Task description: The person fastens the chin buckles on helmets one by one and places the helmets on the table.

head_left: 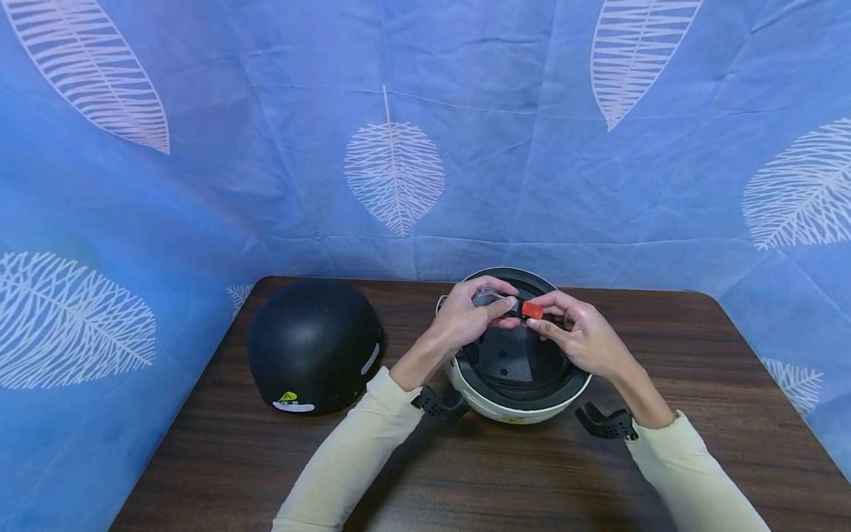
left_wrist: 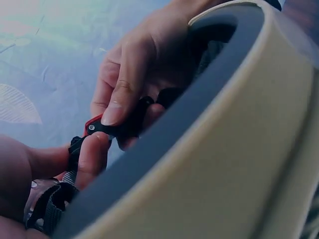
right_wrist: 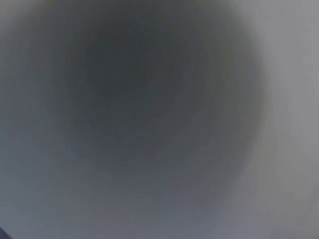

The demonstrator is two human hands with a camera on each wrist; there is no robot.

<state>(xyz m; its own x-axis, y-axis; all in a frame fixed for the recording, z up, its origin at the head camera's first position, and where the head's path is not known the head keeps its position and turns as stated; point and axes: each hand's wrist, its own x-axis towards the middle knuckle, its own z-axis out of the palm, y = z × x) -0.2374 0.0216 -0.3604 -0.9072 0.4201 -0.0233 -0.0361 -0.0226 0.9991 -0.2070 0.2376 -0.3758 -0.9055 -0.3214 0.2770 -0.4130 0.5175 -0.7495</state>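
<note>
A cream helmet [head_left: 515, 415] lies upside down on the table, its black padded inside facing up. Over its opening, both hands meet at the chin strap's red and black buckle [head_left: 532, 310]. My right hand [head_left: 588, 336] pinches the buckle between thumb and fingers. From the other side, my left hand [head_left: 463, 316] holds the black strap [left_wrist: 56, 201] close to the buckle, with a clear plastic piece near its fingers. In the left wrist view, the left thumb tip touches the buckle's end, and the helmet's rim covers part of both hands. The right wrist view is only a grey blur.
A black helmet [head_left: 312, 343] stands dome up to the left, close to the left forearm. The dark wooden table [head_left: 698, 369] has its far edge just behind the cream helmet. A blue cloth [head_left: 492, 170] with white leaf prints hangs behind and at the sides.
</note>
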